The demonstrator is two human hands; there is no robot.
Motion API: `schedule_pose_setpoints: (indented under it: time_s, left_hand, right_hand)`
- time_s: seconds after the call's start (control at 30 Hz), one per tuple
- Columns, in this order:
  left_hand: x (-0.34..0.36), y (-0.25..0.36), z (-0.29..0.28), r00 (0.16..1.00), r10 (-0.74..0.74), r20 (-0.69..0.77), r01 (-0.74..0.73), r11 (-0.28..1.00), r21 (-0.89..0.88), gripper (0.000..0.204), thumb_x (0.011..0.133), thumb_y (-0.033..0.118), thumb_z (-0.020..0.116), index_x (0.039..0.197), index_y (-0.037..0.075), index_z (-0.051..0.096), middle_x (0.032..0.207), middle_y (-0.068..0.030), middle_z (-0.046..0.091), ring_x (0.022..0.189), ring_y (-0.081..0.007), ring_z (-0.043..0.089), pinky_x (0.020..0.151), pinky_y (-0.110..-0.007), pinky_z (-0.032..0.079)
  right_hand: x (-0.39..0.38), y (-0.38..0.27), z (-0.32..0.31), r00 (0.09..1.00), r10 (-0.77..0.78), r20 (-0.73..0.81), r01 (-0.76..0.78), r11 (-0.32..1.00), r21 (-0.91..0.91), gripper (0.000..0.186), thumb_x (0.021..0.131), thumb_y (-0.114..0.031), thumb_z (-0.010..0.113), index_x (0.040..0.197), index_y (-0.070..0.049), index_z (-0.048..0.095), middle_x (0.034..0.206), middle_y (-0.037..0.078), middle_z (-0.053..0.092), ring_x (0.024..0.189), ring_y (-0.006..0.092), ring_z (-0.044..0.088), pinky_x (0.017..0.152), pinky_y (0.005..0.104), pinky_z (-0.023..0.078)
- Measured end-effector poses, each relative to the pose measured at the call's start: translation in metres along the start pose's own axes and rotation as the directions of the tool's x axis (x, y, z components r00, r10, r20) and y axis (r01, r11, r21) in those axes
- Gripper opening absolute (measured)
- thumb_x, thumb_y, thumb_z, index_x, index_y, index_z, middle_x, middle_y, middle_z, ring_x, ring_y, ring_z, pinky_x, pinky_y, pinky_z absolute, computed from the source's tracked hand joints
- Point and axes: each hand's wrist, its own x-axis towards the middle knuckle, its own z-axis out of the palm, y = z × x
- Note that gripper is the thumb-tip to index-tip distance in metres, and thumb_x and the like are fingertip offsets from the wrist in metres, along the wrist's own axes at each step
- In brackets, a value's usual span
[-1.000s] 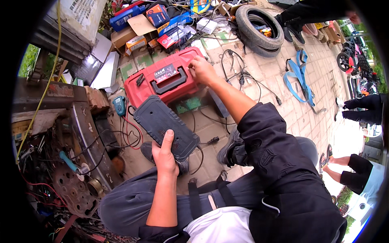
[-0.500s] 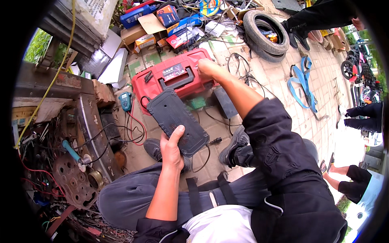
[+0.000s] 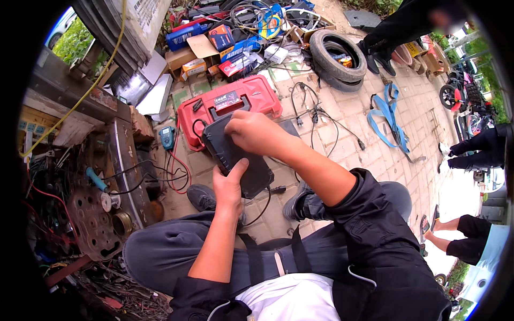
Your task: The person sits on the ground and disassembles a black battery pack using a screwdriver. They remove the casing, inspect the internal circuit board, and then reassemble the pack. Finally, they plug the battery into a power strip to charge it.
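Observation:
A flat black plastic case with rounded corners is tilted above the paving between my feet. My left hand grips its near left side, the thumb lying across the top face. My right hand hovers over or touches the upper face with curled fingers; what they pinch, if anything, is hidden. Close beyond lies a red hard tool case with a handle, partly covered by the black case. On its lid rests a small dark clip-like piece. A black cable hangs beside the case's near end.
A teal multimeter with leads lies left of the red case. Tyres, a blue strap and black cords are on the paving. Boxes and packages crowd the far side. A rusty metal beam stands left. Other people stand right.
My right hand has come back from the red case to the top of the black case. My left hand still holds the black case.

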Motion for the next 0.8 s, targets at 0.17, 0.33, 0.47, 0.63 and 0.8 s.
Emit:
schedule_pose_setpoints:
  time_s: [0.17,0.33,0.47,0.63,0.8]
  left_hand:
    - [-0.004,-0.008,-0.005,0.996,0.093,0.005,-0.092,0.99,0.11,0.052,0.076,0.018,0.077,0.115,-0.003,0.05,0.103,-0.0108,0.062,0.088,-0.0179,0.063,0.08,-0.03,0.052]
    - [-0.012,-0.006,-0.005,0.998,0.066,0.008,-0.066,0.987,0.147,0.052,0.077,0.019,0.077,0.114,-0.004,0.049,0.103,-0.0116,0.062,0.087,-0.0186,0.064,0.079,-0.03,0.052]
    - [-0.014,-0.005,-0.008,0.999,0.047,0.018,-0.049,0.99,0.134,0.052,0.076,0.019,0.077,0.113,-0.004,0.049,0.102,-0.0119,0.062,0.086,-0.0189,0.063,0.078,-0.03,0.052]
    - [-0.013,-0.01,-0.011,0.997,0.074,-0.003,-0.072,0.975,0.21,0.051,0.076,0.019,0.078,0.111,-0.004,0.05,0.102,-0.0122,0.062,0.084,-0.0184,0.063,0.077,-0.03,0.053]
    - [-0.006,-0.009,-0.008,0.999,0.045,-0.02,-0.04,0.979,0.201,0.05,0.075,0.019,0.078,0.111,-0.004,0.05,0.102,-0.0117,0.062,0.084,-0.0181,0.063,0.077,-0.03,0.052]
  right_hand:
    - [-0.003,-0.019,0.0,0.995,0.043,0.088,-0.031,0.991,-0.13,0.007,0.078,-0.006,0.061,0.083,-0.003,0.065,0.083,0.014,0.061,0.077,0.0353,0.063,0.069,0.0419,0.052]
    - [-0.006,-0.017,-0.011,0.991,0.108,0.077,-0.108,0.994,-0.012,0.013,0.076,-0.011,0.07,0.081,-0.001,0.064,0.081,0.016,0.065,0.079,0.0347,0.064,0.07,0.0414,0.051]
    - [-0.014,-0.017,-0.009,0.979,0.204,0.028,-0.205,0.976,0.066,0.016,0.078,-0.015,0.07,0.078,-0.001,0.064,0.074,0.017,0.064,0.073,0.0358,0.064,0.067,0.0411,0.051]
    - [-0.012,-0.011,0.002,0.975,0.217,0.043,-0.215,0.976,-0.044,0.023,0.081,-0.023,0.069,0.076,-0.001,0.064,0.072,0.018,0.064,0.072,0.037,0.063,0.065,0.0429,0.05]
    - [-0.011,-0.004,0.015,0.966,0.25,0.069,-0.236,0.958,-0.165,0.036,0.087,-0.037,0.059,0.073,-0.005,0.065,0.069,0.017,0.064,0.07,0.0385,0.064,0.064,0.0444,0.051]
